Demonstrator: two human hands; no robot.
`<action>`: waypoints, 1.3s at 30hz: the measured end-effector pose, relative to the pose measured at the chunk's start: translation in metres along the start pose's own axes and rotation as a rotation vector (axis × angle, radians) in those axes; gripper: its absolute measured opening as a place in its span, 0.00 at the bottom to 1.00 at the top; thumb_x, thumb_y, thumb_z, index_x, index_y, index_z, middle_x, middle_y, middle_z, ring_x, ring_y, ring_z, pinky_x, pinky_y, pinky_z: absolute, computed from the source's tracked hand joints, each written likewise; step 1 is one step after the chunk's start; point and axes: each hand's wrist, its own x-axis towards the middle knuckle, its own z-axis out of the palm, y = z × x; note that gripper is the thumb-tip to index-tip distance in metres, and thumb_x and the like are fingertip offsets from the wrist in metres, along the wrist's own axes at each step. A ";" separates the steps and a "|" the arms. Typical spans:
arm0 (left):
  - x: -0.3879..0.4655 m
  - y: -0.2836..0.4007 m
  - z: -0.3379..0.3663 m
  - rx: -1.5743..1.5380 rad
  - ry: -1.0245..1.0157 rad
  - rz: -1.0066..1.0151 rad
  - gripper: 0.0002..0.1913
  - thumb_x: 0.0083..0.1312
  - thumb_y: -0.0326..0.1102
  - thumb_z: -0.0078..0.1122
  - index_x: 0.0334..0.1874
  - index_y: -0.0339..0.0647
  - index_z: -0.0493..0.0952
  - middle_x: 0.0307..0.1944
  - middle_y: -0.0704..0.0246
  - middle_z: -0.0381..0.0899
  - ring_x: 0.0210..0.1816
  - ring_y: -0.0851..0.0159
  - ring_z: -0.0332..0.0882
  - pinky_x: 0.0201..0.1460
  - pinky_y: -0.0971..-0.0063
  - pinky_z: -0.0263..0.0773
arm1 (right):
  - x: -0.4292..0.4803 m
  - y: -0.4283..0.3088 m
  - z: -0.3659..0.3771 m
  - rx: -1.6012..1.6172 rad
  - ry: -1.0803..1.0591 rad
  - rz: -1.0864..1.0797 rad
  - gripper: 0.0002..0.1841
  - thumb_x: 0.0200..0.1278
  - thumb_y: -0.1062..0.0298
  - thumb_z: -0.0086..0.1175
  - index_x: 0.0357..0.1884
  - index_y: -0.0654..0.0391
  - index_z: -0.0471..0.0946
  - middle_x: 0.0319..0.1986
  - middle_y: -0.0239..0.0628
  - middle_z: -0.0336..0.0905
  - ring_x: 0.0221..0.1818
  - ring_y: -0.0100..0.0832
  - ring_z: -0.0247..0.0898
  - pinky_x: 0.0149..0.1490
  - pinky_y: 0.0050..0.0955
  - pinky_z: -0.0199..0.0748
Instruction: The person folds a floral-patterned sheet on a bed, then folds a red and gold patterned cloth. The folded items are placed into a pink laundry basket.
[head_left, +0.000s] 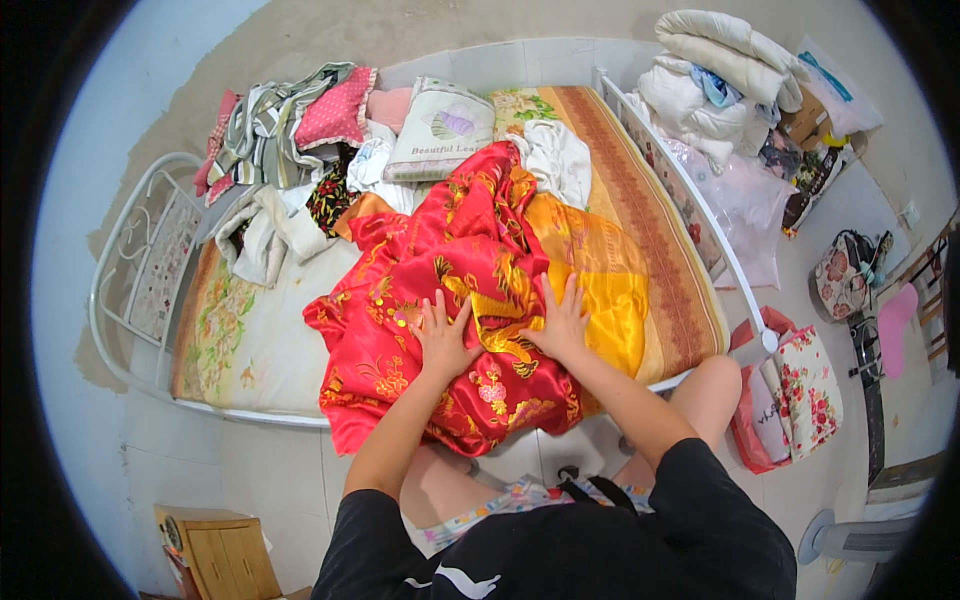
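A crumpled red satin cover (420, 300) with gold and floral embroidery lies heaped on the bed and hangs over its near edge. My left hand (446, 341) rests on the red satin with its fingers spread. To its right, my right hand (561, 322) lies palm down with fingers apart, at the edge between the red satin and the yellow satin cloth (615, 307). A gold embroidered patch of the red cover shows between the two hands. Neither hand appears to grip the fabric.
The mattress (277, 352) lies in a white metal bed frame (720, 232). Behind the satin are a printed pillow (442, 127), a pink dotted pillow (335, 112) and striped bedding (274, 127). White quilts (697, 97) are piled beyond the right rail. A red bag (750, 427) stands on the floor at right.
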 end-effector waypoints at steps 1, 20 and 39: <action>0.011 -0.002 0.010 -0.007 0.023 -0.027 0.52 0.50 0.57 0.74 0.78 0.69 0.55 0.80 0.53 0.36 0.79 0.38 0.37 0.67 0.22 0.44 | 0.007 0.002 0.009 -0.035 0.039 -0.020 0.61 0.46 0.46 0.73 0.80 0.34 0.44 0.77 0.60 0.28 0.77 0.67 0.33 0.66 0.77 0.48; 0.260 -0.118 0.086 0.130 0.346 -0.421 0.36 0.66 0.65 0.53 0.76 0.69 0.60 0.78 0.56 0.50 0.76 0.39 0.48 0.63 0.19 0.47 | 0.366 -0.020 0.111 -0.170 0.191 -0.338 0.35 0.52 0.46 0.68 0.62 0.47 0.75 0.70 0.60 0.54 0.73 0.63 0.46 0.69 0.73 0.47; 0.268 -0.129 0.088 0.152 0.124 -0.470 0.35 0.69 0.67 0.45 0.77 0.67 0.59 0.80 0.59 0.46 0.79 0.45 0.41 0.71 0.26 0.39 | 0.222 0.264 -0.070 -0.316 0.333 0.298 0.16 0.56 0.75 0.52 0.49 0.59 0.79 0.38 0.54 0.81 0.41 0.57 0.78 0.47 0.51 0.75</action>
